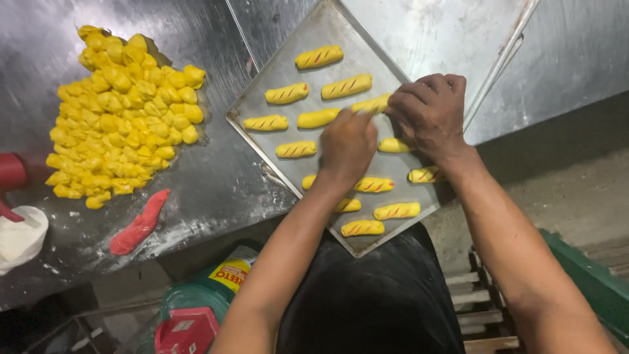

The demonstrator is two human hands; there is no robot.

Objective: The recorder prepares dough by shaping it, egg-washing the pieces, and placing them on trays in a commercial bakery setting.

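From the head camera, both hands work over the tray point(262, 105). The left hand point(347, 145) and right hand point(429, 115) pinch one yellow roll point(371, 104) between them at the tray's middle. I count fourteen rolls showing, some half hidden by the hands. On the steel table point(216, 177) sit one heap of dough lumps point(121, 111) — too many to count — and one red dough strip point(139, 223).

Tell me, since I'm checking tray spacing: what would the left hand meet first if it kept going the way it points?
Probably the striped yellow roll just beyond the left hand, which its fingertips seem to touch already, with the right hand beside it; depth is unclear.
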